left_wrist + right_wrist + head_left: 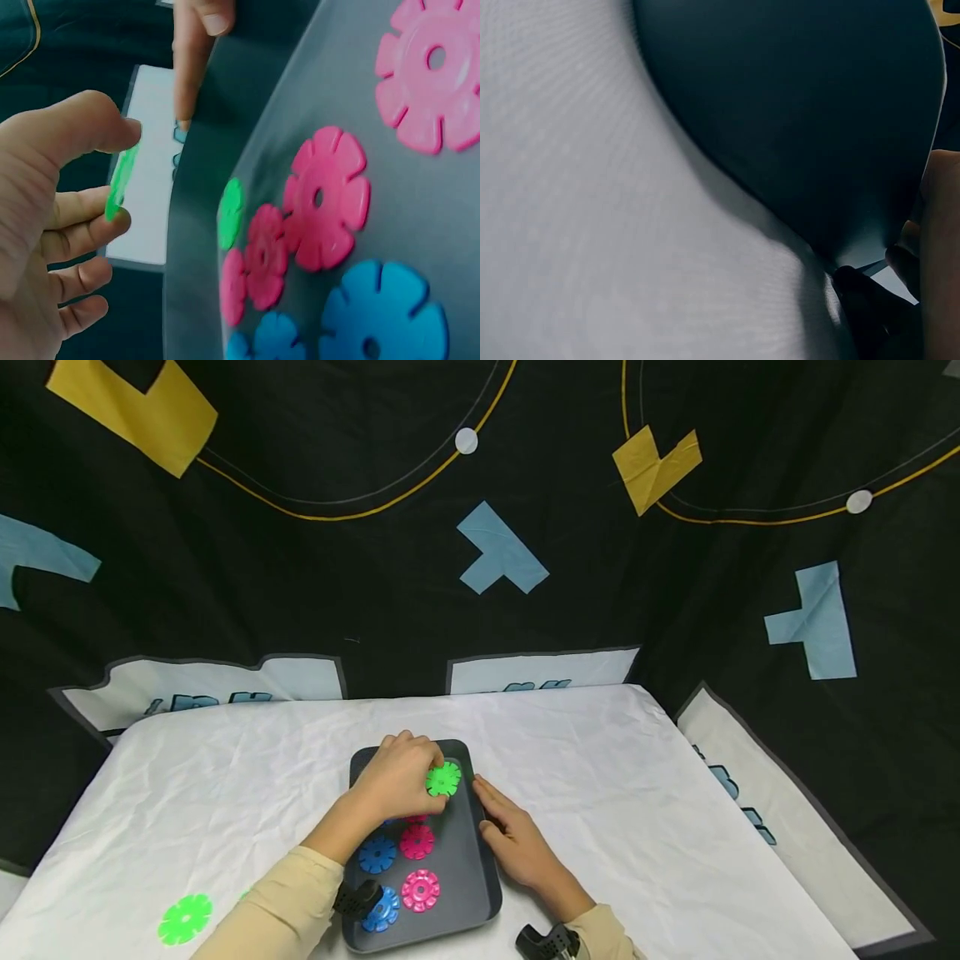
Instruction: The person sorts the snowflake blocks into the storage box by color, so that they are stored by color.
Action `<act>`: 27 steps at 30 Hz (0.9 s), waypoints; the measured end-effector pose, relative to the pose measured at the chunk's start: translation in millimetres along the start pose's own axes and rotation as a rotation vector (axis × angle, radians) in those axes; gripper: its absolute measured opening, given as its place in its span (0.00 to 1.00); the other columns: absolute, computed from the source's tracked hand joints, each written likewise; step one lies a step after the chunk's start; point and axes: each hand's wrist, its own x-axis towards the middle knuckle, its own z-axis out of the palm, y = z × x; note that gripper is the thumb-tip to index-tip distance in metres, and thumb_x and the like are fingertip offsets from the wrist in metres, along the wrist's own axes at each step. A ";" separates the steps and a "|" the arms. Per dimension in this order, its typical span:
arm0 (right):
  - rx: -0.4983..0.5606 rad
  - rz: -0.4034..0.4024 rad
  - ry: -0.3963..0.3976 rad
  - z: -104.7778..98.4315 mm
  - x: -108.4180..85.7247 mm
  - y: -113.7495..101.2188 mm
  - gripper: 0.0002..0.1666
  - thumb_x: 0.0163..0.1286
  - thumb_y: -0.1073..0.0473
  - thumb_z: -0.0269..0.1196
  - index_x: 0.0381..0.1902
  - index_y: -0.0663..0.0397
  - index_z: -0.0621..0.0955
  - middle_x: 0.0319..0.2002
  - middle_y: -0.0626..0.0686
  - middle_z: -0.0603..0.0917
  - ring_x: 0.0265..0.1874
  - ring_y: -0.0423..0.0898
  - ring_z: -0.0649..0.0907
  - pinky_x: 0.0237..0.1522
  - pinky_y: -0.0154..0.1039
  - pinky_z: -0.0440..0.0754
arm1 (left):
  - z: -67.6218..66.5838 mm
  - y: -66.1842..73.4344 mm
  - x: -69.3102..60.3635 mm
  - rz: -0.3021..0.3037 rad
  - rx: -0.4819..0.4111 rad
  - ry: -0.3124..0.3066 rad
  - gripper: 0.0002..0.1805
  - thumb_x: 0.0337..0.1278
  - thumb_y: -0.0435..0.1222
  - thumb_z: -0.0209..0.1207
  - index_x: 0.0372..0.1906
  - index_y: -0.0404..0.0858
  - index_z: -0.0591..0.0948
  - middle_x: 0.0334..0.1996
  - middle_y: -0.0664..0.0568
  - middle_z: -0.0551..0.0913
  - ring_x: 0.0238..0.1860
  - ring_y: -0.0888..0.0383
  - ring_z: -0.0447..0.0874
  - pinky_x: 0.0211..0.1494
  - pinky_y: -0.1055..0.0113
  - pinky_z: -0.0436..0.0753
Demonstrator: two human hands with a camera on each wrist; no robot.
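My left hand (403, 777) is over the far part of the dark grey tray (459, 893) and pinches a green notched, flower-shaped disc (443, 779) between thumb and fingers. In the left wrist view this green disc (120, 180) is seen edge-on, apart from the tray. Pink discs (420, 891) and blue discs (377, 854) lie in the tray in columns. Another green disc (231, 214) lies beyond the pink ones, in the left wrist view. Against the tray's right side rests my right hand (519, 846), its fingers extended along the rim.
On the white cloth (637, 827), left of the tray, lies a loose green disc (185, 919). A sliver of another green piece (244, 893) shows beside the left sleeve, which hides most of it. A dark curtain (345, 585) hangs behind the table.
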 end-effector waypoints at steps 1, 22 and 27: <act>0.002 0.002 -0.001 -0.3 -0.3 -0.2 0.34 0.70 0.67 0.51 0.73 0.59 0.62 0.74 0.54 0.60 0.72 0.53 0.61 0.70 0.44 0.60 | 2.7 1.6 2.1 0.004 0.007 -0.021 0.25 0.30 0.52 0.72 0.38 0.43 0.85 0.31 0.59 0.80 0.33 0.58 0.68 0.42 0.58 0.70; -0.002 0.009 -0.024 0.6 0.8 2.2 0.34 0.70 0.64 0.51 0.74 0.56 0.62 0.74 0.54 0.60 0.72 0.49 0.60 0.70 0.44 0.59 | 41.2 17.1 15.5 0.093 0.200 -0.220 0.28 0.31 0.52 0.76 0.40 0.40 0.85 0.42 0.51 0.83 0.41 0.51 0.73 0.48 0.53 0.73; -0.006 0.008 -0.011 -0.8 0.0 2.5 0.34 0.70 0.64 0.51 0.74 0.58 0.62 0.74 0.55 0.61 0.72 0.50 0.61 0.69 0.43 0.60 | 43.9 13.1 12.7 0.092 0.178 -0.189 0.29 0.34 0.51 0.75 0.45 0.39 0.85 0.44 0.50 0.82 0.41 0.51 0.73 0.47 0.54 0.73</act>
